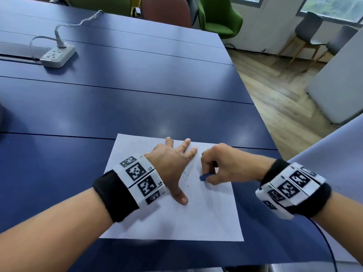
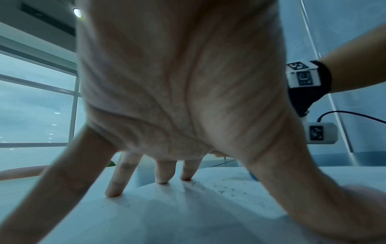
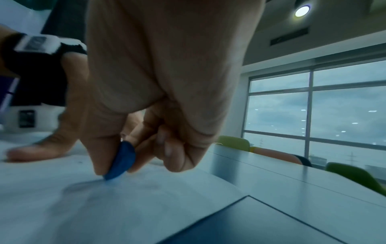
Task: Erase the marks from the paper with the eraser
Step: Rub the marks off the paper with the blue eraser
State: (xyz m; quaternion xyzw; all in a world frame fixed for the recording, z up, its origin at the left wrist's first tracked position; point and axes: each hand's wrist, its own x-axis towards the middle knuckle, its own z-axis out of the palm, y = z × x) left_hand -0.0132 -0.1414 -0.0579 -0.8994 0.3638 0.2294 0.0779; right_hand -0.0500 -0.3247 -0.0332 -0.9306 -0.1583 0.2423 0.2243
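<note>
A white sheet of paper lies on the blue table near its front edge. My left hand presses flat on the paper with spread, straight fingers, holding the sheet down. My right hand pinches a small blue eraser between thumb and fingers, its lower tip touching the paper. The eraser shows clearly in the right wrist view, tilted on its edge. Dark eraser crumbs and faint grey marks lie between the two hands; crumbs also show in the left wrist view.
A white power strip with its cable sits at the far left of the blue table. Green and red chairs stand behind the table. The table's right edge drops to a wooden floor.
</note>
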